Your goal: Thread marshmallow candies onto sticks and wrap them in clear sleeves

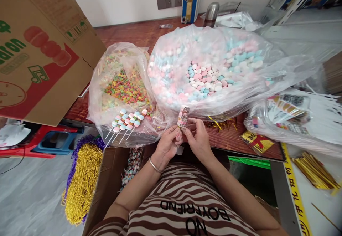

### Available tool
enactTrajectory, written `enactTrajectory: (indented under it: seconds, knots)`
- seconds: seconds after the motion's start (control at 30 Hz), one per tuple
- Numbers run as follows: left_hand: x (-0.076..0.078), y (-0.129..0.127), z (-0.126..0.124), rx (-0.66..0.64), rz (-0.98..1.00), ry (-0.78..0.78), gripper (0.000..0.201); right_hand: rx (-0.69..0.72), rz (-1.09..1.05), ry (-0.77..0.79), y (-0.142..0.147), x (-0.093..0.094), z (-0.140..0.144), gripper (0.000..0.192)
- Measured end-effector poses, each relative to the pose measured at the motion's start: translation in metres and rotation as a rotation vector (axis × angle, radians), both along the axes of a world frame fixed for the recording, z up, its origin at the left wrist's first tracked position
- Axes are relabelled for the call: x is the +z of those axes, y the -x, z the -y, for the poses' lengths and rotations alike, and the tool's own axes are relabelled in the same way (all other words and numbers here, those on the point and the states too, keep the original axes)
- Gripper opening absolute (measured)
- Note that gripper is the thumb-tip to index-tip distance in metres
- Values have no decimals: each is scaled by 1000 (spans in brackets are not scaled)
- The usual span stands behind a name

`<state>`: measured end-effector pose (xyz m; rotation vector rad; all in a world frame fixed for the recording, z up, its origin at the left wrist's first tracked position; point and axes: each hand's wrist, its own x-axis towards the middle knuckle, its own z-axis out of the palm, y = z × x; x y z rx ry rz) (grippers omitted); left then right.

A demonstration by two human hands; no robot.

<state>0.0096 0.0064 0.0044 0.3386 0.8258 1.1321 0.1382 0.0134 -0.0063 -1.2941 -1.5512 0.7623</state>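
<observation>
Head view: both hands, left hand (167,144) and right hand (197,139), pinch a wrapped candy stick (183,116); the plastic bag (267,82) behind holds pastel candies (205,79).

Bright, even daylight — sharp centre, wide-angle bending at edges

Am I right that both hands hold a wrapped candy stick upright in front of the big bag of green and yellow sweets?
Not quite. In the head view, both hands, left hand and right hand, hold the wrapped candy stick upright, but the big bag behind it holds pink, blue and white sweets.
</observation>
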Motion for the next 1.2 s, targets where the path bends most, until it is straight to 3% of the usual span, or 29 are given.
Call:
enactTrajectory:
  seconds: [0.07,0.23,0.33,0.4,0.57,0.83,0.9,0.97,1.07,1.13,1.2]
  knots:
    - [-1,1,2,-4,-149,-89,37,75,-18,20,-4,4,-1,12]
    - [-7,10,6,4,-1163,-689,18,104,5,36,-10,12,0,23]
    - [-6,11,8,79,-1480,-892,20,129,11,0,-8,15,2,22]
    - [-5,10,8,119,-1475,-853,17,134,-2,-12,-5,14,3,23]
    - [0,5,7,130,-1234,-589,16,86,-77,-5,4,13,7,13]
    - [2,1,10,156,-1128,-564,17,22,-251,136,6,16,7,19]
    - [5,6,7,129,-1058,-629,18,87,-341,188,2,18,7,22]
    - [12,15,1,88,-1017,-791,19,234,-428,254,-3,22,9,25]
    - [34,33,-3,87,-1099,-1047,14,467,-426,305,-10,37,11,28]
    - [52,43,2,236,-1255,-1073,17,438,-322,183,-14,52,9,24]
    - [68,47,14,345,-1330,-1009,22,261,-162,-63,-19,67,5,16]
